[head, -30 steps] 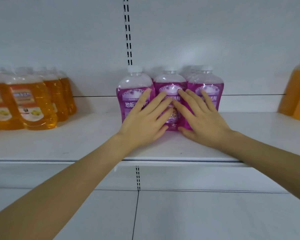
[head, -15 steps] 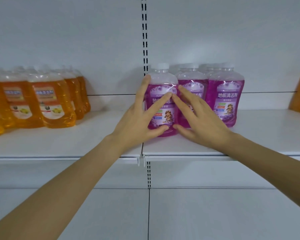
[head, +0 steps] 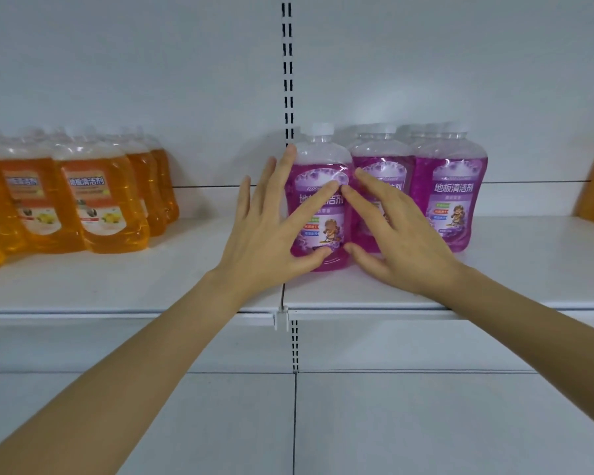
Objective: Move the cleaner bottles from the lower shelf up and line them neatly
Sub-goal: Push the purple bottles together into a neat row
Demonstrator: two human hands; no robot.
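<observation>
Purple bottles (head: pixel 450 200) upright, caps up; left hand (head: pixel 264 241), right hand (head: pixel 402 241) touching

purple bottle (head: pixel 455 200) label "地板清洁剂", orange bottle (head: pixel 98 204) label "地板清洁剂"

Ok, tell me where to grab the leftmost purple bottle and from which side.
Best grip the leftmost purple bottle around its tapered shoulder under the white cap, from the front-left. Its body is wide, the middle purple bottle crowds its right, and its left side faces bare shelf.
</observation>
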